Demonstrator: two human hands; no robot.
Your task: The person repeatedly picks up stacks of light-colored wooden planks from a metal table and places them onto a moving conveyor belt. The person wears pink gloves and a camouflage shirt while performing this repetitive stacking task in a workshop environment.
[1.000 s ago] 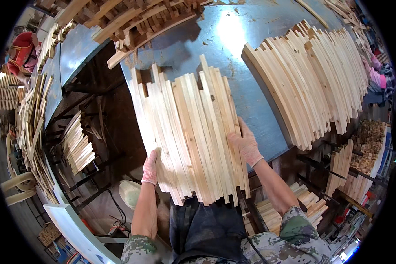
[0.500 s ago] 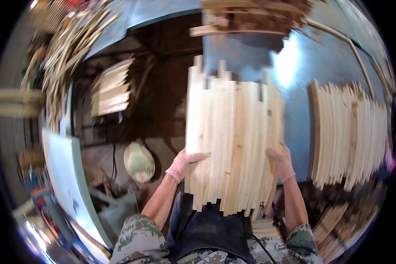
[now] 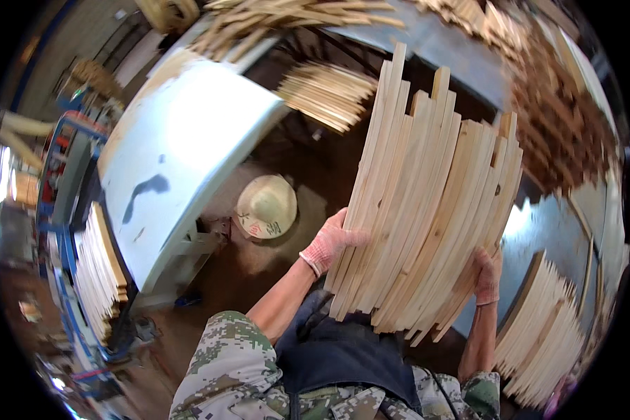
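A wide bundle of pale wooden strips (image 3: 420, 203), uneven at both ends, is held up in front of my body between both hands. My left hand (image 3: 332, 241), in a pinkish knit glove, grips the bundle's left side with the thumb lying over the top face. On the opposite side my right hand (image 3: 488, 275), gloved the same way, clasps the near right edge. The fingers beneath the strips are hidden on both hands. No support shows under the bundle apart from my hands.
To the left stands a pale-blue metal table (image 3: 182, 140). A straw hat (image 3: 266, 206) lies below, beyond my left forearm. More strips are stacked at the right (image 3: 544, 329), at far left (image 3: 98, 273) and beyond the hat (image 3: 327, 94). Brown wood pieces (image 3: 560, 119) pile up at far right.
My view has swung left, bringing the pale-blue table further in. The bundle stays in both hands; it now leans to the right at its far end and appears lifted off the bench.
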